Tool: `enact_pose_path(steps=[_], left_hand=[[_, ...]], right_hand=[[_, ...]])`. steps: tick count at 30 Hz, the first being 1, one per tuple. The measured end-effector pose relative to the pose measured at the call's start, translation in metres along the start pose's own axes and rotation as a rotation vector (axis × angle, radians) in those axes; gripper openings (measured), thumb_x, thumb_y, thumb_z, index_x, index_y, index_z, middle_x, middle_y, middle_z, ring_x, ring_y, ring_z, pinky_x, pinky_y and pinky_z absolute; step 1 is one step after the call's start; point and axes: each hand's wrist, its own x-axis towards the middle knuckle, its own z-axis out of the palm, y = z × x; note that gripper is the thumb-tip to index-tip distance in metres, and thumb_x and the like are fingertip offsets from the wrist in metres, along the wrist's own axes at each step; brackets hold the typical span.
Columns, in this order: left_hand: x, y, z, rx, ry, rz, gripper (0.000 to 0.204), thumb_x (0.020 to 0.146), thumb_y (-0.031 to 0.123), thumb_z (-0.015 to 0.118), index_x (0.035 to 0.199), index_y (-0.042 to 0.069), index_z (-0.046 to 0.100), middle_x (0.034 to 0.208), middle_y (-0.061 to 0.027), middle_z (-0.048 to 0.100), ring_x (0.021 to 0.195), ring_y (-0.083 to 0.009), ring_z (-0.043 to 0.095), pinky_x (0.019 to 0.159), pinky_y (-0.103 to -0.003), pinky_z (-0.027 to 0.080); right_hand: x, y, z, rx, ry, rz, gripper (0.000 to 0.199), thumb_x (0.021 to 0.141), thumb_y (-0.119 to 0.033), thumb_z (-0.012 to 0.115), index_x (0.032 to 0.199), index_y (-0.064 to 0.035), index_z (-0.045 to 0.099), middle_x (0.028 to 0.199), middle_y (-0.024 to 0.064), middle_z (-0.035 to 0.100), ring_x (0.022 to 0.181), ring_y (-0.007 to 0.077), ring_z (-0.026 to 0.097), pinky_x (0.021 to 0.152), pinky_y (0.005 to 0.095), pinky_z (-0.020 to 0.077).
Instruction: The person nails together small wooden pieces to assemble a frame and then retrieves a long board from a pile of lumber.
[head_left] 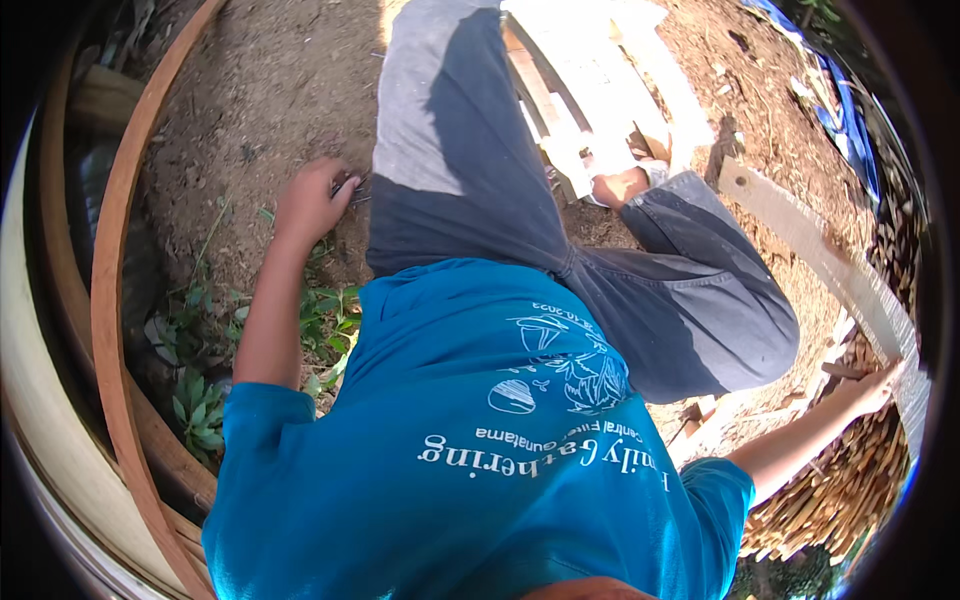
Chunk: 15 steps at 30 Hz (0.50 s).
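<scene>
Bare brown dirt (pixel 270 90) strewn with wood chips fills the head view, with the person's blue shirt (pixel 480 450) and grey trousers (pixel 470 170) taking up the middle of the picture.

Out past the shirt's sleeve, the left hand (pixel 312 203) is down at the ground, its fingers curled in around a few small dark metal bits (pixel 352 186) that look like nails; they peek out at the fingertips, pinched there, just beside the trouser leg. Below that hand, along the forearm, green weeds (pixel 325 320) grow out of the soil. Further out on the same side a bent wooden strip (pixel 105 300) curves in a long arc.

At the other edge, the right hand (pixel 880 388) is stretched far out and rests on a long flat wooden plank (pixel 800 235), which runs up and away from it. How far its fingers close over the plank's edge I cannot tell. Just under this hand lies a heap of thin split wood sticks (pixel 830 490). Well beyond, near the bare foot (pixel 620 185), sits a pale wooden pallet (pixel 590 80) in sunlight.
</scene>
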Motion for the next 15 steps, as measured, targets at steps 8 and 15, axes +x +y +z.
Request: enact_pose_path(steps=[8,15], left_hand=[[0.03,0.008,0.038,0.281,-0.209,-0.013,0.027,0.079,0.018,0.074,0.102,0.006,0.066,0.094,-0.018,0.07,0.09,-0.0389,0.068,0.075,-0.049,0.054],[0.053,0.0,0.038,0.342,-0.438,0.106,0.045,0.079,0.023,0.077,0.12,0.007,0.065,0.105,-0.0226,0.071,0.098,-0.0416,0.068,0.079,-0.047,0.054]], right_hand=[[-0.029,0.108,-0.091,0.279,0.066,0.229,0.052,0.087,-0.039,0.079,0.104,0.0053,0.058,0.074,0.0099,0.056,0.06,0.0184,0.055,0.05,0.0326,0.0458],[-0.106,0.211,-0.126,0.457,0.302,0.682,0.037,0.093,-0.034,0.071,0.081,-0.0081,0.047,0.057,-0.0008,0.041,0.043,0.0093,0.036,0.038,0.0236,0.0306]])
